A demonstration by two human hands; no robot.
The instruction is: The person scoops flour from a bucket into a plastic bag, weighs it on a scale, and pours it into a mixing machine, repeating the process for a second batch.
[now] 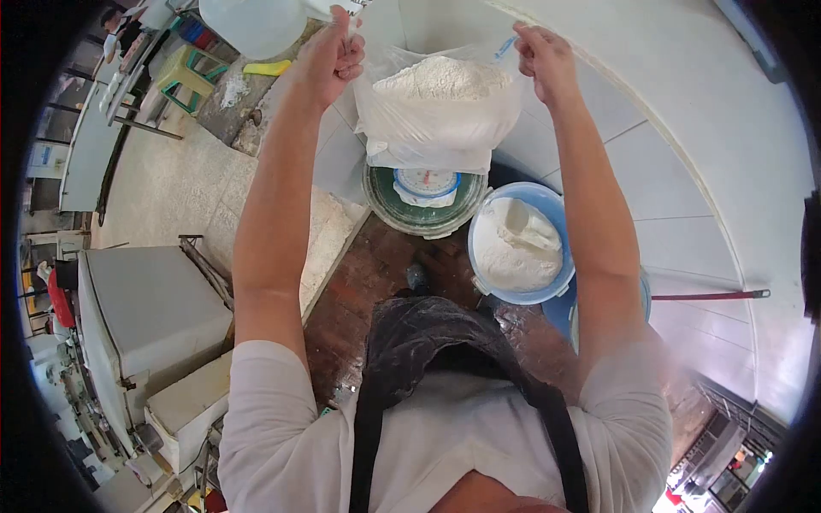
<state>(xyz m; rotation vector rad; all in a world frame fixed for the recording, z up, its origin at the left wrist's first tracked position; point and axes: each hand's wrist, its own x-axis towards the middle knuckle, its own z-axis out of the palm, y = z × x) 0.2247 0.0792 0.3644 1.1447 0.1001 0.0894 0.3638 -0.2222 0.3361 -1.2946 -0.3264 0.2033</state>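
A clear plastic bag [436, 132] heaped with white, flour-like powder [445, 79] rests over a dial scale [428, 182]. The scale has a blue-rimmed face and stands on a round green tub [382, 203]. My left hand [333, 53] is closed at the bag's upper left edge, its fingers pinching the thin plastic. At the upper right edge, my right hand [547, 61] is closed on the bag too, beside a small blue strip [505, 48]. To the right, a blue bucket [481, 278] holds more white powder with a white scoop [528, 226] lying in it.
A grey-white box-shaped cabinet [162, 299] stands at left. Beyond it are a yellow-green stool [190, 79] and a large translucent container [253, 26]. A tiled wall [676, 239] curves along the right, with a red-handled pole [710, 296] near it. The floor [355, 316] is reddish brown.
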